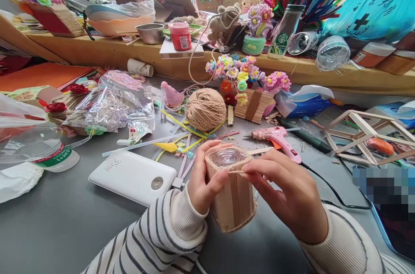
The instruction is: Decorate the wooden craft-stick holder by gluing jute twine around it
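Between my hands is a small container (234,202) faced with flat wooden craft sticks, with twine wrapped along its upper and lower edges. A clear ridged plastic surface shows inside its top rim. My left hand (204,174) is wrapped round its left side, thumb on the front just under the rim. At the right corner of the rim, my right hand (288,192) pinches the jute twine (240,169) against the edge. A strand of twine runs up behind the container toward the big twine ball (205,109).
A pink glue gun (275,139) lies right of the container, its cable trailing right. To the left are a white power bank (132,177) and a clear plastic bottle (58,153). A stick frame (366,138) and phone (389,213) sit at right; pipe-cleaner flowers (238,71) stand behind.
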A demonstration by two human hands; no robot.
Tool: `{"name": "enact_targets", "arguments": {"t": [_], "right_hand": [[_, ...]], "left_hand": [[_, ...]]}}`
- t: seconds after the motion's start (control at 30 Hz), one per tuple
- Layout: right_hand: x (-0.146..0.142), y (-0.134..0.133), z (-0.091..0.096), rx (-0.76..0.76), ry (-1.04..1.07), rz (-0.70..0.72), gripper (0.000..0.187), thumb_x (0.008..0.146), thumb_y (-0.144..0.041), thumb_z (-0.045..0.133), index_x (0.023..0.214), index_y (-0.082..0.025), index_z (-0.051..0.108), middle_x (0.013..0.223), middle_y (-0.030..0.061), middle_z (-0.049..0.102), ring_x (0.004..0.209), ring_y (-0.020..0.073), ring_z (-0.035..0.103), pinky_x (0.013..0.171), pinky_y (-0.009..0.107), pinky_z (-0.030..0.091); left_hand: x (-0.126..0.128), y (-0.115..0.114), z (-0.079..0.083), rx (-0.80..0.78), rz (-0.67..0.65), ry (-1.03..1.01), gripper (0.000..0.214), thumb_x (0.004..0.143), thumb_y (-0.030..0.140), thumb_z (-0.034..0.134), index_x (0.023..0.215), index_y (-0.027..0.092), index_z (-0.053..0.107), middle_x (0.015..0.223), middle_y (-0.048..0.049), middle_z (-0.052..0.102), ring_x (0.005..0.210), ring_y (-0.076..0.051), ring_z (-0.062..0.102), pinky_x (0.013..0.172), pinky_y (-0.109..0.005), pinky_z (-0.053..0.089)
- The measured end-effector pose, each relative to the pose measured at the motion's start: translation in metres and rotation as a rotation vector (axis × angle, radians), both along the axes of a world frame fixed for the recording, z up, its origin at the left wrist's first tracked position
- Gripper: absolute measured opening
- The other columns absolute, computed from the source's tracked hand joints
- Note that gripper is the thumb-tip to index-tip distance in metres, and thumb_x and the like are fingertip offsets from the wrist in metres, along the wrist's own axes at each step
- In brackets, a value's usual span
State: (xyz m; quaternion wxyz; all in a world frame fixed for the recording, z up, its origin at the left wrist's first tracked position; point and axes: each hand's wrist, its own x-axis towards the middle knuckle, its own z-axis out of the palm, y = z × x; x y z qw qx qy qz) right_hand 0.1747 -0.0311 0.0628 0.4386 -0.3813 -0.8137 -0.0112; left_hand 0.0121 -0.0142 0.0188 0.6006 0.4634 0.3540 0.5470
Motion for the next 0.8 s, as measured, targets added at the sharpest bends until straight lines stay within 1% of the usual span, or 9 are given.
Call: {"name": "enact_targets", "arguments": {"t": [0.13,0.27,0.43,0.6,0.8], "right_hand": [[-0.002,0.0,-0.002,-0.041,0.068,-0.004,0.01,0.091,-0.01,0.055,0.089,-0.018,0.061,0.067,0.0023,0.064,0.06,0.0136,0.057,0.053,0.023,0.049],[-0.005,-0.001,-0.003,-0.057,0.114,-0.006,0.011,0.09,-0.01,0.055,0.089,-0.019,0.061,0.069,0.0017,0.065,0.062,0.0131,0.058,0.054,0.023,0.05],[-0.008,-0.003,-0.006,-0.059,0.166,-0.01,0.012,0.087,-0.008,0.059,0.09,-0.019,0.061,0.071,0.0014,0.065,0.065,0.0132,0.06,0.051,0.022,0.049],[-0.011,-0.003,-0.009,-0.072,0.192,0.001,0.014,0.085,-0.007,0.059,0.09,-0.02,0.06,0.072,0.001,0.065,0.063,0.013,0.06,0.05,0.022,0.048],[-0.012,-0.004,-0.011,-0.083,0.227,-0.022,0.014,0.085,-0.008,0.059,0.09,-0.021,0.061,0.072,0.0005,0.064,0.063,0.0127,0.06,0.049,0.022,0.048]], "left_hand": [[-0.001,-0.001,-0.001,0.006,-0.03,-0.034,0.068,0.069,0.058,0.074,0.119,0.02,0.047,0.121,-0.0115,0.066,0.117,-0.032,0.059,0.104,-0.047,0.038],[-0.001,-0.002,-0.001,-0.001,-0.022,-0.045,0.067,0.071,0.059,0.072,0.12,0.021,0.047,0.122,-0.0103,0.065,0.117,-0.031,0.058,0.104,-0.046,0.038],[-0.001,-0.002,-0.001,-0.02,-0.017,-0.062,0.067,0.07,0.058,0.072,0.12,0.021,0.047,0.122,-0.0114,0.063,0.12,-0.034,0.057,0.106,-0.049,0.036],[-0.001,-0.001,-0.001,-0.01,0.001,-0.032,0.066,0.071,0.059,0.071,0.119,0.021,0.047,0.124,-0.0119,0.062,0.121,-0.034,0.056,0.107,-0.049,0.036],[-0.002,-0.001,0.0,0.02,0.0,0.005,0.07,0.069,0.059,0.072,0.121,0.02,0.045,0.123,-0.0122,0.061,0.122,-0.034,0.055,0.107,-0.049,0.035]]}}
